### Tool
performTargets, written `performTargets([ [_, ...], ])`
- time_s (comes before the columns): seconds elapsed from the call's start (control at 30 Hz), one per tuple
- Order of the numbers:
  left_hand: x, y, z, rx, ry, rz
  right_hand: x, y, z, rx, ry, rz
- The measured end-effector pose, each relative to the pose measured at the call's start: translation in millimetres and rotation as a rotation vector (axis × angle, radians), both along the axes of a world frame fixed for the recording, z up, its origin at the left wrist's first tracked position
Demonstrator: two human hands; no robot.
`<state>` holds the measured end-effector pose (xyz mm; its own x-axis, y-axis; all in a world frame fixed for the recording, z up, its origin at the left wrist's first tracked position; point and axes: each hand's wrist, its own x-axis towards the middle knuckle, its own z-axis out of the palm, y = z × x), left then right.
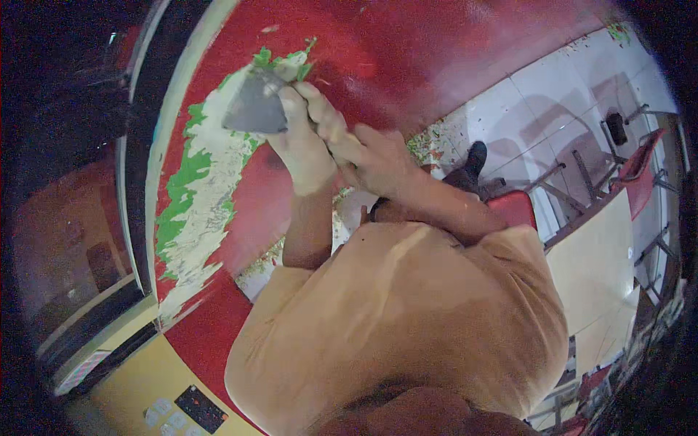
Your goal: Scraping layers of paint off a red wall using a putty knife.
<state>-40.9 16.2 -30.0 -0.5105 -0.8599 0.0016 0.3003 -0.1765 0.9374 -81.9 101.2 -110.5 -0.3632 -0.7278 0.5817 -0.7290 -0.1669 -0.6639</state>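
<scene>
A grey, triangular scraper blade lies against the red wall, over a stripped patch of pale white edged with green. My left hand is closed around the scraper, its thumb by the blade. Close against it, my right hand is also closed, fingers curled around the same tool. The handle is mostly hidden by my fingers, and motion blurs the blade. Ragged green paint borders the bare area, with green flakes hanging by the blade's upper end.
Paint chips litter the white tiled floor along the wall's foot. To my right are a red stool, a pale table and a red chair. A dark window frame borders the wall on the left.
</scene>
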Motion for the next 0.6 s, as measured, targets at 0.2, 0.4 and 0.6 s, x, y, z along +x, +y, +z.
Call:
performTargets([
  [0.2, -5, 1, -6, 0.034, -0.03, 0.105, -2, -12, -11, 0.038, -0.039, 0.002],
  [0.4, 0, 4, -20, 0.059, -0.04, 0.061, -2, -7, -16, -0.008, -0.012, -0.038],
  [0.6, -10, -1, -11, 0.035, -0.01, -0.039, 0, -1, -18, -0.06, -0.067, -0.053],
])
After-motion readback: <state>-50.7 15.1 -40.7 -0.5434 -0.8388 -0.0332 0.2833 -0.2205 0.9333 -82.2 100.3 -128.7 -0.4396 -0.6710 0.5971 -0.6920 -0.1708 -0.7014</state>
